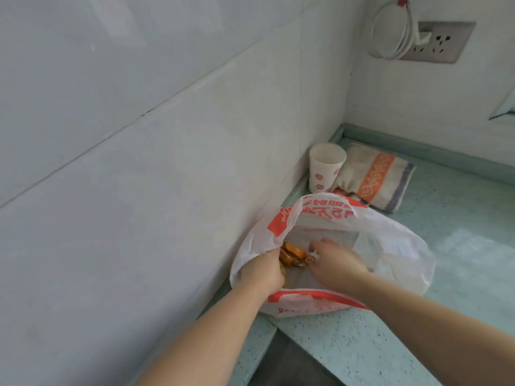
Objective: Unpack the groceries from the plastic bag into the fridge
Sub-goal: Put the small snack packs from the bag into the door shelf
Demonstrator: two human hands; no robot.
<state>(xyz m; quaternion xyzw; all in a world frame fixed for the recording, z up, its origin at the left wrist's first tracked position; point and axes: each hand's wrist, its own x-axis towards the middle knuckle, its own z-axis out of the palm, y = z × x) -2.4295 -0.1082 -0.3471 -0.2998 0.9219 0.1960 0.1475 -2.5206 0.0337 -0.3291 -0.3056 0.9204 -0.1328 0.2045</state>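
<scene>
White plastic bag (395,246), red print, mouth open, on the green counter (459,218); both our hands are inside it. Left hand (262,270): curled at the bag's left side against orange packets (292,254); whether it grips the packets or the bag wall, we cannot tell. Right hand (334,263): just right of the left, fingers bent down, pinching the packets' dark end. Hands close together, not touching. Beyond the hands: paper cup (326,169) upright in the wall corner, folded towel (381,179) just beside it. Above, far right: wall socket (437,41) with coiled white cable (390,32).
</scene>
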